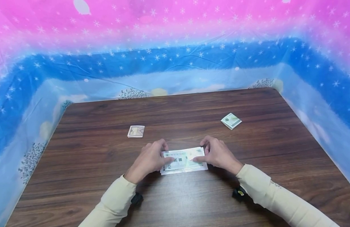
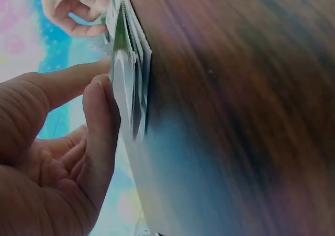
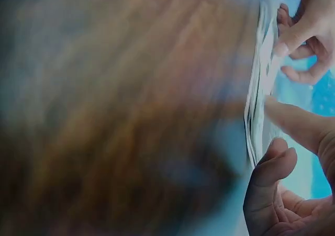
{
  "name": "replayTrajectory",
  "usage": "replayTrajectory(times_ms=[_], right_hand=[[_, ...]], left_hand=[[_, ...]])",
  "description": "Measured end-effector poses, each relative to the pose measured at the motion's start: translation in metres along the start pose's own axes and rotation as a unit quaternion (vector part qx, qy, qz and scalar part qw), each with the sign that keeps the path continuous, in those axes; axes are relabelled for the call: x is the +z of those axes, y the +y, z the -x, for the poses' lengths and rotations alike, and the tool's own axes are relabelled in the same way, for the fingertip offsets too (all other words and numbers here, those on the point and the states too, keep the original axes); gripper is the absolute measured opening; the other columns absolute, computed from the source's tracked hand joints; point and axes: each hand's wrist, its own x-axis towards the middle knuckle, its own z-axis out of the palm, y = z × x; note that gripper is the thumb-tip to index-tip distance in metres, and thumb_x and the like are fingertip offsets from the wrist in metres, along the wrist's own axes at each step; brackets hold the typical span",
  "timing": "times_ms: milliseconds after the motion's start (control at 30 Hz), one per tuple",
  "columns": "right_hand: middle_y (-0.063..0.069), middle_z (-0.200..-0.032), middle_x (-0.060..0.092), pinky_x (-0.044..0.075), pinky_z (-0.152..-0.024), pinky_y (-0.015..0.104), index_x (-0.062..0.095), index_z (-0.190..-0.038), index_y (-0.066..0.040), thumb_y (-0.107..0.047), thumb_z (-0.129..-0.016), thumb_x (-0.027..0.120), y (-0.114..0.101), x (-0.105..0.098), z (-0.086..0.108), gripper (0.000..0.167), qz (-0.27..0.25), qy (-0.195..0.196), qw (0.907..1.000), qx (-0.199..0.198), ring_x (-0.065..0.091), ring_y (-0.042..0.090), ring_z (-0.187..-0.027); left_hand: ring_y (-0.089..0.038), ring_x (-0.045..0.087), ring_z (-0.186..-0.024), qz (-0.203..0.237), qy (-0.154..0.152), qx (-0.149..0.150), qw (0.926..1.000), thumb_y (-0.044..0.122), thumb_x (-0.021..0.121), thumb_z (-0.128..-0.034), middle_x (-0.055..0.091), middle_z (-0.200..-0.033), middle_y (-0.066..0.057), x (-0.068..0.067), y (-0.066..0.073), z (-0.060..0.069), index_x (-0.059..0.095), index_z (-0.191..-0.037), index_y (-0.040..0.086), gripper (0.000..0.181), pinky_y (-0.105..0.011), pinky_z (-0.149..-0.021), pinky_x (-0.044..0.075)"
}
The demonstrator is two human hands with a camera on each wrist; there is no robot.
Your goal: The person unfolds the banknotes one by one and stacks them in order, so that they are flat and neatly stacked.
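A small stack of pale green banknotes (image 1: 183, 164) lies across the middle of the dark wooden table, its edges a little uneven. At its left end my left hand (image 1: 149, 160) holds the notes, thumb on the top face and fingertips at the far corner. My right hand (image 1: 221, 156) grips the other end the same way. The wrist views show several layers in the banknotes (image 2: 137, 74), slightly fanned apart along the edge. In the right wrist view the thumb (image 3: 293, 121) of my right hand touches the top of the stack.
Beyond my left hand lies a folded brownish note (image 1: 136, 131). A folded green note (image 1: 231, 121) rests farther back on the right. The wooden table (image 1: 92, 151) ends at a pink and blue snowflake cloth (image 1: 175, 56) hung around it.
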Motion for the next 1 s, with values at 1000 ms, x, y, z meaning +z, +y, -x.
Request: replayTrajectory(times_ms=[1000], right_hand=[[0.032,-0.116,0.064,0.047,-0.088,0.058,0.062,-0.122,0.012,-0.026,-0.083,0.083,0.086,-0.085,-0.051,0.058,0.067,0.158,0.9803,0.097,0.058,0.043,-0.101]], left_hand=[[-0.018,0.063,-0.052,0.157,0.020,-0.001,0.9874,0.014,0.071,-0.0960,0.069,-0.069,-0.008,-0.016,-0.009,0.006,0.066,-0.102,0.004,0.012,-0.035,-0.051,0.059]])
